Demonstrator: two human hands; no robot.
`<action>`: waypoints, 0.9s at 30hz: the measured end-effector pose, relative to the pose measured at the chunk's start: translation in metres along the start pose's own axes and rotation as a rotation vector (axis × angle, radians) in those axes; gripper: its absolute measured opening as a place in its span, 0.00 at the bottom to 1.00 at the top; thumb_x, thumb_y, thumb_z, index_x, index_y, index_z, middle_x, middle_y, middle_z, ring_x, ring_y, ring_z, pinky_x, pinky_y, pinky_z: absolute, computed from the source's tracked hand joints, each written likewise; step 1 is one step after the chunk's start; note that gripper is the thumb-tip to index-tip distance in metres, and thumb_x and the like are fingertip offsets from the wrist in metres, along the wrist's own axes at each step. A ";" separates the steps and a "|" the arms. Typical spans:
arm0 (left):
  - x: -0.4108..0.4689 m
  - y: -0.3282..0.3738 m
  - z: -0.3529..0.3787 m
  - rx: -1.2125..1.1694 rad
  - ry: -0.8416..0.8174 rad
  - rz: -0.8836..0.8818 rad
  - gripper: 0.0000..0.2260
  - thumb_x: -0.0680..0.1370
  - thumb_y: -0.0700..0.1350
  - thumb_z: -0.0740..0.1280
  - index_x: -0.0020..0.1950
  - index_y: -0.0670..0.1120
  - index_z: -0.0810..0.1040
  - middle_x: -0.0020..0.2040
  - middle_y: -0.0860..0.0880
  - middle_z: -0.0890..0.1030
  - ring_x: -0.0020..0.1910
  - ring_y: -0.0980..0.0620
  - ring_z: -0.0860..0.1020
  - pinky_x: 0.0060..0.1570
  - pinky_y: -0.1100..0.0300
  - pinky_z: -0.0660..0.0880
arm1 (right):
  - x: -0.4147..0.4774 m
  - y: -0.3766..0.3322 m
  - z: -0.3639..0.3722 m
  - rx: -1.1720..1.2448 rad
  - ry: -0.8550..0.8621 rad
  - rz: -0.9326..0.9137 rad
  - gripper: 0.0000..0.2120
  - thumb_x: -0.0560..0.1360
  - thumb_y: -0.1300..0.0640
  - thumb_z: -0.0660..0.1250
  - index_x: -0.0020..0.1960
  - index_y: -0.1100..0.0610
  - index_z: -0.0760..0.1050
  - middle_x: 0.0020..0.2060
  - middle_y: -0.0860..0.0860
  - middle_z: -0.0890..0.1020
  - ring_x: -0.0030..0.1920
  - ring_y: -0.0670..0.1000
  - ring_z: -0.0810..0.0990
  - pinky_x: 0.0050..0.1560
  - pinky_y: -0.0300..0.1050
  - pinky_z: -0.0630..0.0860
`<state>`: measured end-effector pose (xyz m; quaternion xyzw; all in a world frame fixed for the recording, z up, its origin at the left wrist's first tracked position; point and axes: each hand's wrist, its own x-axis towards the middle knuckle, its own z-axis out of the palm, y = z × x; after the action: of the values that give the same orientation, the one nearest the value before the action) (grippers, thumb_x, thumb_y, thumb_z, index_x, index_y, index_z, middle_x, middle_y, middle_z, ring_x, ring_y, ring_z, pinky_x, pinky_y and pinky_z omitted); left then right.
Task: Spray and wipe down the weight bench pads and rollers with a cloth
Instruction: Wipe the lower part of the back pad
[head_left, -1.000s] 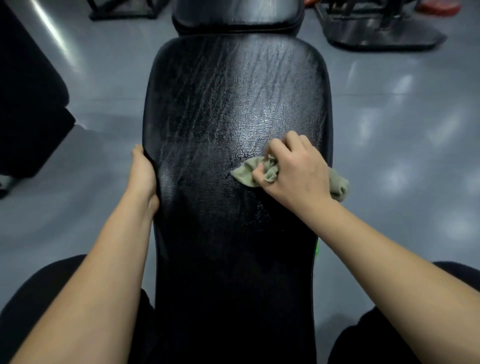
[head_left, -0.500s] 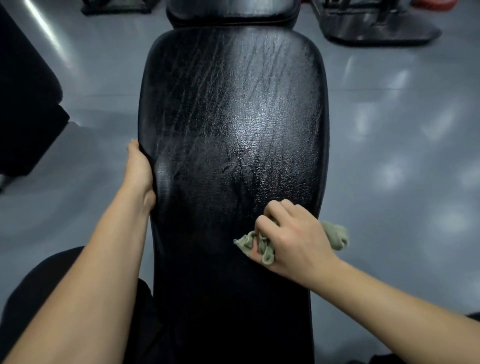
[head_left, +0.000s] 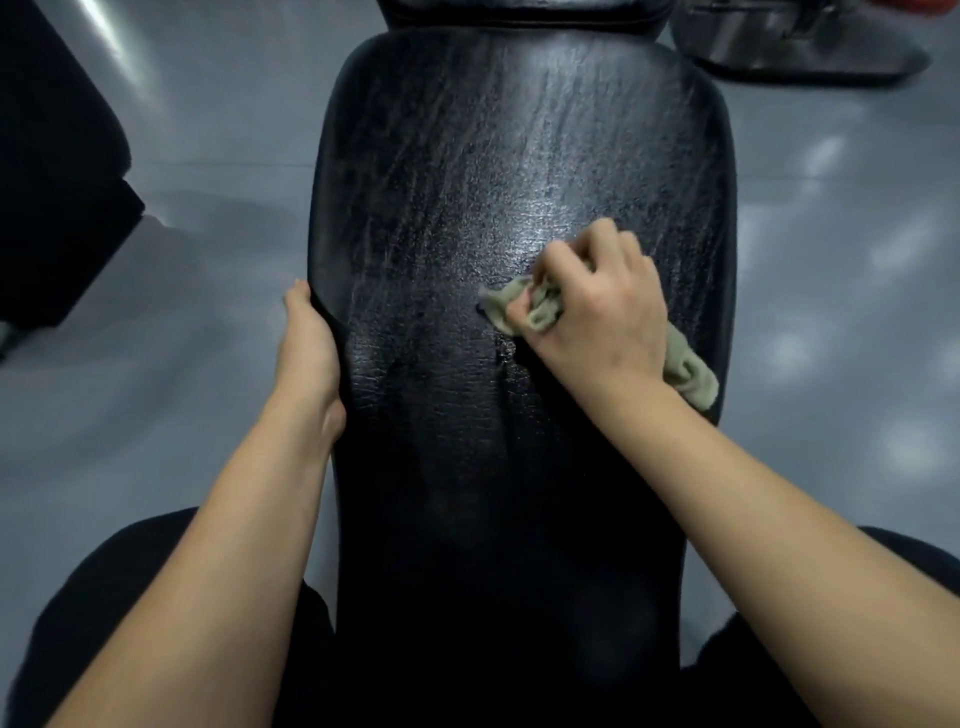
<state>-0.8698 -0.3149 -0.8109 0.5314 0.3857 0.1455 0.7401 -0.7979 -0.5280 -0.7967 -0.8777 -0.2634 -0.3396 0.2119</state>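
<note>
A long black bench pad (head_left: 467, 156) with cracked, wet-looking vinyl runs away from me down the middle of the view. My right hand (head_left: 597, 306) grips a bunched pale green cloth (head_left: 691, 371) and presses it on the right half of the pad, about midway along. The cloth's tail trails toward the pad's right edge. My left hand (head_left: 306, 348) holds the pad's left edge, thumb side up, its fingers hidden under the rim. A second black pad (head_left: 519, 13) begins at the far end.
Glossy grey floor (head_left: 831, 260) lies on both sides of the bench. A dark machine base (head_left: 800, 47) stands at the top right. A black padded block (head_left: 52, 182) fills the left edge. My dark-clothed legs (head_left: 130, 623) straddle the near end.
My right hand pulled the cloth toward me down the pad, then pushed it back away to the pad's middle. My left hand stayed on the left edge.
</note>
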 end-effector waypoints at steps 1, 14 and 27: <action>0.001 -0.001 0.000 -0.001 -0.005 0.013 0.20 0.83 0.60 0.53 0.48 0.52 0.81 0.42 0.49 0.85 0.44 0.49 0.82 0.45 0.57 0.80 | 0.009 -0.002 0.004 -0.007 0.010 0.040 0.15 0.73 0.45 0.71 0.44 0.57 0.75 0.44 0.55 0.75 0.44 0.56 0.72 0.41 0.51 0.69; -0.014 0.004 0.005 0.029 0.026 0.019 0.19 0.84 0.58 0.52 0.45 0.52 0.78 0.39 0.50 0.83 0.38 0.51 0.80 0.34 0.63 0.76 | -0.025 -0.005 -0.014 -0.003 -0.141 -0.021 0.15 0.68 0.46 0.72 0.45 0.55 0.74 0.44 0.53 0.73 0.44 0.56 0.72 0.41 0.48 0.67; -0.038 0.010 0.002 0.084 -0.007 0.002 0.28 0.85 0.63 0.48 0.63 0.50 0.81 0.48 0.46 0.86 0.45 0.48 0.84 0.32 0.61 0.79 | -0.111 0.003 -0.057 0.090 -0.375 -0.297 0.18 0.70 0.39 0.69 0.46 0.54 0.72 0.44 0.52 0.72 0.43 0.55 0.71 0.38 0.50 0.70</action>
<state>-0.8915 -0.3366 -0.7860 0.5629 0.3882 0.1282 0.7183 -0.8936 -0.5969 -0.8375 -0.8667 -0.4393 -0.1860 0.1458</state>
